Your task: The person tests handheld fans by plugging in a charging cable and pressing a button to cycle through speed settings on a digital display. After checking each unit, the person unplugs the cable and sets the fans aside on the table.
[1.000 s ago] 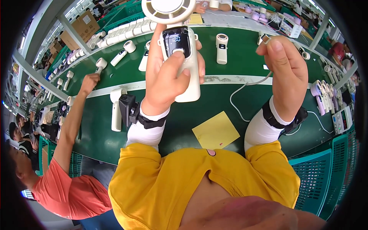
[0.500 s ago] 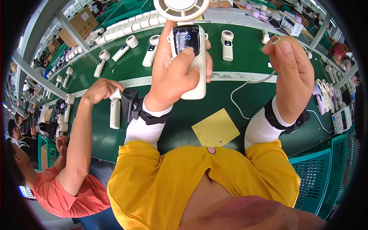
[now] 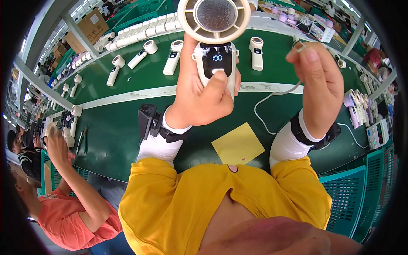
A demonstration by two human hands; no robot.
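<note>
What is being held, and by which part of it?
The left grip holds a white fan by its handle; the right grip, a cable by its plug end.

One cream-white, round-headed plastic fan (image 3: 216,53) is in the left hand (image 3: 203,100); one small silver-coloured piece (image 3: 300,48) is in the right hand (image 3: 319,74). Four similar fans (image 3: 171,63) lie nearest on the green surface (image 3: 148,80). Also present: two black box-shaped wrist devices (image 3: 148,121), one yellow four-sided paper sheet (image 3: 238,143), two white box-shaped instruments (image 3: 321,30).
</note>
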